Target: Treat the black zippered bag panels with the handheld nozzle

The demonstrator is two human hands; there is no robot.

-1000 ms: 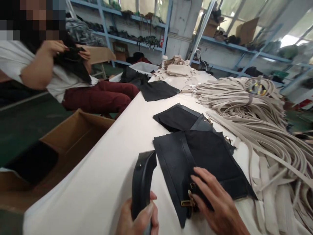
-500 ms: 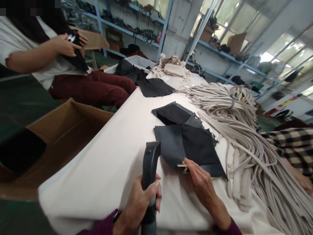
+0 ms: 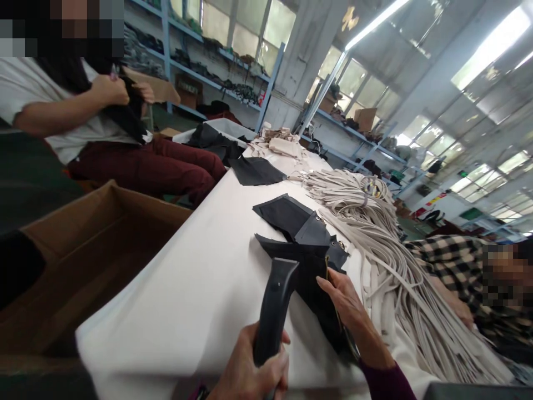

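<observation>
In the head view my left hand (image 3: 252, 364) is wrapped round a black tool (image 3: 275, 308) with a curved, tube-like body and a flat, slanted end pointing up. Its exact kind I cannot make out. My right hand (image 3: 347, 303) grips a black pouch (image 3: 310, 278) by its edge, where a gold-coloured zip line shows. The pouch is lifted and tilted, partly behind the tool's end. Beyond it, more black pieces (image 3: 287, 216) with metal eyelets lie overlapping on the white-covered table (image 3: 187, 300).
A thick bundle of beige straps (image 3: 375, 250) runs along the table's right side. Farther back lie a black piece (image 3: 256, 169) and beige parcels (image 3: 285, 147). An open cardboard box (image 3: 112, 244) stands at left. A person (image 3: 104, 122) sits at left; another's checked sleeve (image 3: 449, 250) is at right.
My right hand has raised the pouch from lying flat to a tilted position, its edge turned up. The tool in my left hand has moved slightly right and down in view. The camera has tilted upward.
</observation>
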